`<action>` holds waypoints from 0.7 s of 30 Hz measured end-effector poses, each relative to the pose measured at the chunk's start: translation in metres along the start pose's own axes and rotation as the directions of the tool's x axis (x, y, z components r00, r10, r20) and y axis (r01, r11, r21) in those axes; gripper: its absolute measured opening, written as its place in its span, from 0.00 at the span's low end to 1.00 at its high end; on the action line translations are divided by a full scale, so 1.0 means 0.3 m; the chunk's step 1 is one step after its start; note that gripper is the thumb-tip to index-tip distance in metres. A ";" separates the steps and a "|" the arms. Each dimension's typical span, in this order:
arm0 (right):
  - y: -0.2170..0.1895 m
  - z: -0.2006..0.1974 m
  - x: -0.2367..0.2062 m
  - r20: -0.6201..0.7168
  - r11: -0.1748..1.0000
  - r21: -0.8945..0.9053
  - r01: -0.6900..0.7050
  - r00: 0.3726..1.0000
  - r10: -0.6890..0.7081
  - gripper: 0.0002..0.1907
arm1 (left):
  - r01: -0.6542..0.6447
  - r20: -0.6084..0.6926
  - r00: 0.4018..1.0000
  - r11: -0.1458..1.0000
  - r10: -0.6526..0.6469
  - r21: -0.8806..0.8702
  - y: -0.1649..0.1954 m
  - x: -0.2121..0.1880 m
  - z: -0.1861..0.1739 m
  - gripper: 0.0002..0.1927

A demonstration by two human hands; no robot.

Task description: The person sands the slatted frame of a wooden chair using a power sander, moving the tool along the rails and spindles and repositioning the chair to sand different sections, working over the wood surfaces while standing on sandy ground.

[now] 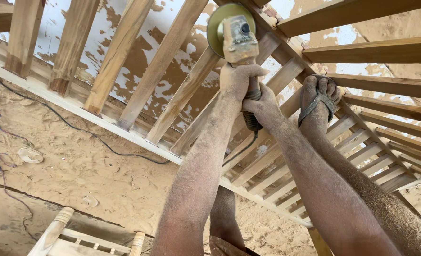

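Both hands clamp the angle grinder [238, 40]: left hand [237, 78] wraps the body just under the head, right hand [263, 106] grips the handle lower down, near the cord. Disc [218, 26] sits against a slat of the wooden slatted frame [172, 102]. A sandalled foot [318, 102] rests on the frame just right of the hands. Sawdust-covered floor [92, 166] below, black cable [73, 125] trailing across it.

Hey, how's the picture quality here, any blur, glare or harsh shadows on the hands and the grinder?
Head view: even daylight, no glare; left hand and right hand on the angle grinder look sharp; the wooden slat frame shows only soft shadows; wide-angle lens stretches the forearms near the bottom edge.
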State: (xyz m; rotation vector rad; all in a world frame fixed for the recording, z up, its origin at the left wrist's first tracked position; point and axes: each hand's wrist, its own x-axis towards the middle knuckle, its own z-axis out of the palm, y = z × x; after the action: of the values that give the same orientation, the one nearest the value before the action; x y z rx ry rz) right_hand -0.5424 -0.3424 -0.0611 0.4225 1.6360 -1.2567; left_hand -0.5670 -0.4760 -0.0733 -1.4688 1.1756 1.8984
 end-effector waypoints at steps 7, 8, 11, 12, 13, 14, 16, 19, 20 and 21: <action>-0.055 0.018 -0.073 -0.036 0.998 0.057 -0.016 0.999 0.018 0.28 | -0.006 0.077 0.997 0.997 0.001 0.073 0.010 -0.053 0.004 0.26; -0.070 0.016 -0.055 -0.010 1.000 0.011 -0.017 1.000 0.018 0.29 | 0.002 0.087 0.996 0.999 -0.007 0.052 0.016 -0.043 -0.003 0.26; -0.088 0.001 0.009 0.036 0.998 -0.053 -0.017 0.999 0.019 0.29 | -0.090 0.044 0.994 0.978 0.100 -0.187 0.031 -0.003 -0.017 0.26; -0.085 -0.002 0.021 0.040 1.000 -0.031 -0.003 0.999 0.005 0.28 | -0.069 0.039 0.996 0.987 0.075 -0.142 0.031 0.004 -0.019 0.25; -0.075 -0.003 0.020 0.048 1.000 -0.009 0.002 0.999 -0.002 0.27 | -0.040 0.029 0.999 0.994 0.043 -0.097 0.029 0.006 -0.015 0.23; -0.064 -0.004 0.011 0.045 0.999 0.018 -0.030 0.999 0.029 0.27 | -0.016 0.013 1.000 0.999 0.017 -0.052 0.026 0.002 -0.011 0.21; -0.044 -0.004 -0.025 0.033 0.997 0.067 -0.042 0.999 0.040 0.26 | -0.001 -0.007 1.000 0.998 0.002 0.067 0.017 -0.023 0.006 0.22; -0.044 -0.008 -0.083 -0.016 0.979 0.167 -0.120 0.992 0.125 0.26 | -0.019 0.035 0.999 0.985 0.013 0.174 0.017 -0.068 0.034 0.22; -0.052 -0.011 -0.087 -0.023 0.988 0.123 -0.090 0.995 0.093 0.26 | -0.033 0.058 0.998 0.980 0.022 0.197 0.023 -0.073 0.038 0.23; -0.062 -0.015 -0.084 -0.025 0.995 0.076 -0.059 0.998 0.061 0.26 | -0.043 0.061 0.998 0.990 0.035 0.131 0.028 -0.074 0.040 0.23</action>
State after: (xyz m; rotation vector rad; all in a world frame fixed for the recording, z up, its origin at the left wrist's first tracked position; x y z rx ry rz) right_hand -0.5473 -0.3389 -0.0302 0.5335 1.5916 -1.2754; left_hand -0.5729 -0.4674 -0.0489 -1.3203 1.2855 1.8383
